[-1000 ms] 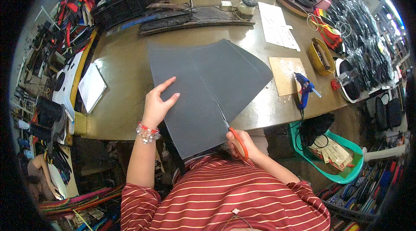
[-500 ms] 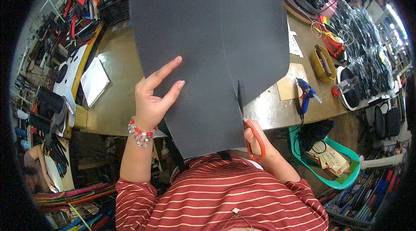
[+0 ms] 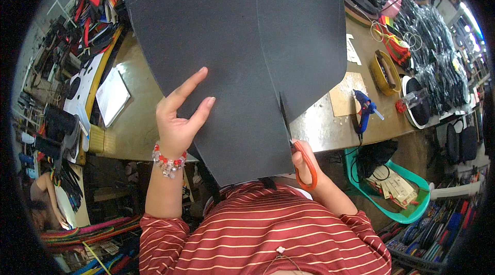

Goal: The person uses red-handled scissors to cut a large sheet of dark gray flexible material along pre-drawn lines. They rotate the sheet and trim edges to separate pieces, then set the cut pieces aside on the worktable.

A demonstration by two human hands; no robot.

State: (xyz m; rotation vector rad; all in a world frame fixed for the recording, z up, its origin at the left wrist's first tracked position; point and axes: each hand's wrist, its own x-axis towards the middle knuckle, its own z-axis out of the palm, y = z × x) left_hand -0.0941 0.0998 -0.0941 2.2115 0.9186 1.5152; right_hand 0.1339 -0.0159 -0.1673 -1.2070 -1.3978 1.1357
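A large black sheet point(image 3: 221, 43) with pale drawn lines spans the front of me and overhangs the table's near edge. My left hand point(image 3: 180, 115) holds its left edge, with thumb and forefinger stretched over the top and the other fingers hidden beneath. In my right hand point(image 3: 305, 159) is a pair of scissors point(image 3: 306, 173) with orange-red handles. Their dark blades point away from me and lie in a cut running up the sheet, close to a drawn line. A narrowing strip of sheet lies left of the cut.
On the metal-topped table point(image 3: 124, 125) lie white papers point(image 3: 112, 97), a blue glue gun point(image 3: 365, 110) and a yellow basket point(image 3: 385, 73). Plastic-wrapped black goods point(image 3: 438, 43) are heaped at right. A green tub point(image 3: 412, 213) stands below the table's right side. Another person's arm point(image 3: 54, 200) shows far left.
The sheet has turned slightly, its far end swinging left and its near tip shifting right. The scissors have tilted a little with it. Both hands keep their holds.
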